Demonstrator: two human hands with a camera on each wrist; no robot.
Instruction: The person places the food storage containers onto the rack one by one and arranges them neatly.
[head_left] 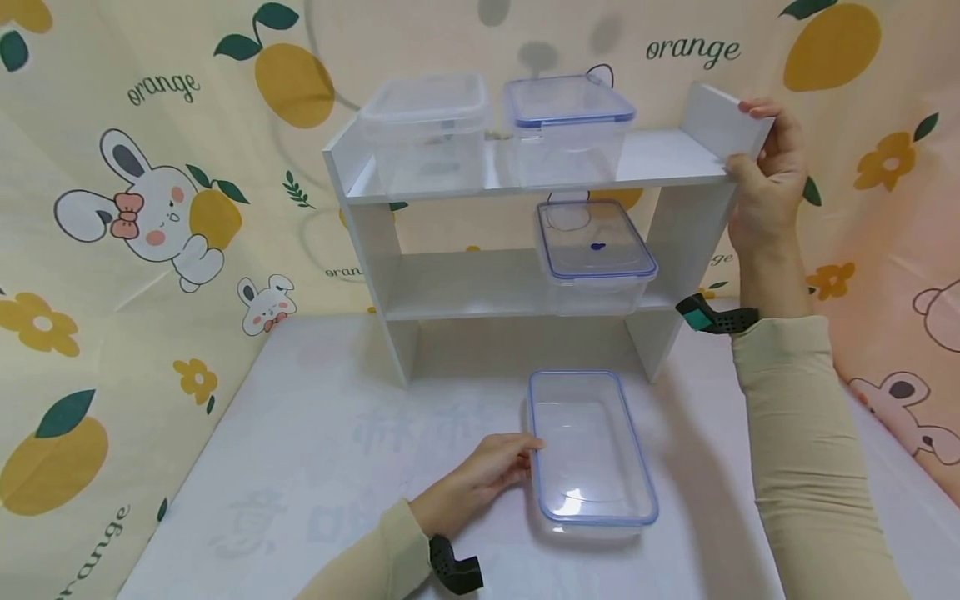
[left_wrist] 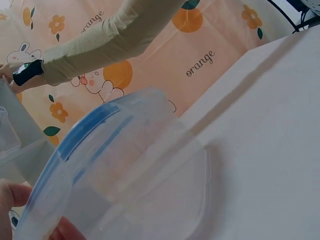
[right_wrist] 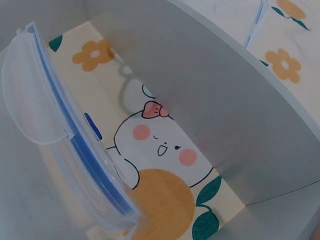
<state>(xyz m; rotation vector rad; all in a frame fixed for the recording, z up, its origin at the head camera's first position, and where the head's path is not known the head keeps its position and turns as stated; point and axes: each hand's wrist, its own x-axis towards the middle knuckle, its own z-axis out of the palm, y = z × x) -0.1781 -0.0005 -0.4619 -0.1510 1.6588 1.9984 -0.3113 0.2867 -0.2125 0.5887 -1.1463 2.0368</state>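
A clear plastic food container (head_left: 592,446) with a blue-rimmed lid stands on the white table in front of a small white shelf unit (head_left: 468,282). My left hand (head_left: 486,473) pinches its left edge; in the left wrist view the thumb and a fingertip show at the container's rim (left_wrist: 90,132). Up at the right, my right hand (head_left: 772,179) grips the raised end panel of the shelf unit. That hand is out of the right wrist view, which looks into the shelf at a blue-rimmed container (right_wrist: 87,155).
On the top board stand a container with a whitish lid (head_left: 427,137) and a blue-rimmed container (head_left: 573,129). Another blue-rimmed container (head_left: 596,246) sits at the right of the middle board, its front over the edge. Patterned cloth (head_left: 247,225) hangs behind the white table (head_left: 315,467).
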